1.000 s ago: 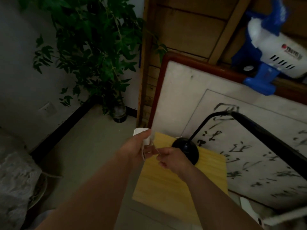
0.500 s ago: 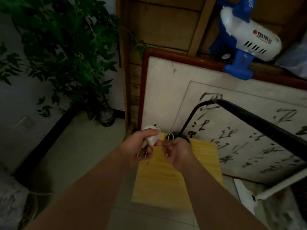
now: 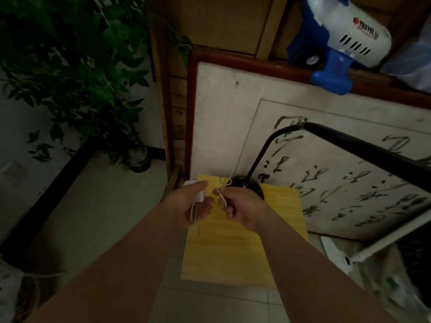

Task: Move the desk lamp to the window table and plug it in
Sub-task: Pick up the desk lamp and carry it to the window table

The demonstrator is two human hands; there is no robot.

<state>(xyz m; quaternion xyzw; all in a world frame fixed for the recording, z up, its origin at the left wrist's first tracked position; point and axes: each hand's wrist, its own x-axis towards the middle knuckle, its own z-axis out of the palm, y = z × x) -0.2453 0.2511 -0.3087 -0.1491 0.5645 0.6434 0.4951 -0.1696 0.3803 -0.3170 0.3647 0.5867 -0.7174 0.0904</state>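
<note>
Now gripping differently: left hand (image 3: 186, 203) clamped on the white plug (image 3: 197, 191), thumb laid along its top, where a second ago only fingertips pinched it higher up. Right hand (image 3: 242, 207) closed on the thin white cord (image 3: 222, 194), pinching it between thumb and forefinger, with a small loop or knot poking up just above the knuckles. Drawn a little apart since half a second ago, when almost touching, so a short run of cord spans the gap. Reads as untying or unwinding the bundled cord to free enough length, judged from the loops alone.

Lamp (image 3: 247, 185) already set down: black round base on the yellow surface (image 3: 233, 248), just beyond the right hand and partly hidden by it; neck arching up and away to the right, head running out of view. So, move apparently done, plugging in not yet. Wall socket (image 3: 11, 170) faintly visible far to the left of the left hand, low on the wall; hard to confirm in the dim light.

Counted: two hands, one plug, one cord, one lamp, one surface, one possible socket. Also one plant (image 3: 77, 66) beyond the left hand, one framed calligraphy panel (image 3: 233, 113) behind the lamp, one blue-and-white toy (image 3: 345, 36) above it.
</note>
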